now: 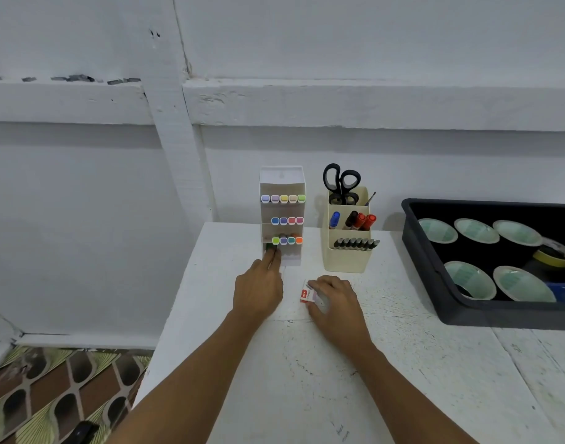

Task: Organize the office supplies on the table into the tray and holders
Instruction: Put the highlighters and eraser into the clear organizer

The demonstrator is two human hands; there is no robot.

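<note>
A white tiered marker holder (282,187) stands at the table's back, with coloured marker caps showing in three rows. My left hand (258,288) reaches to its lower left slot and pinches a green marker (270,247) at the fingertips. My right hand (335,299) rests on the table in front of the holders and grips a small white box with a red label (307,295). A cream holder (348,251) to the right carries black scissors (340,184), red, blue and black markers, and a row of dark pens.
A black tray (435,277) at the right holds several tape rolls and a yellow tape roll (553,253). The white table (338,379) ends at its left edge, with patterned floor below. A white wall stands close behind the holders.
</note>
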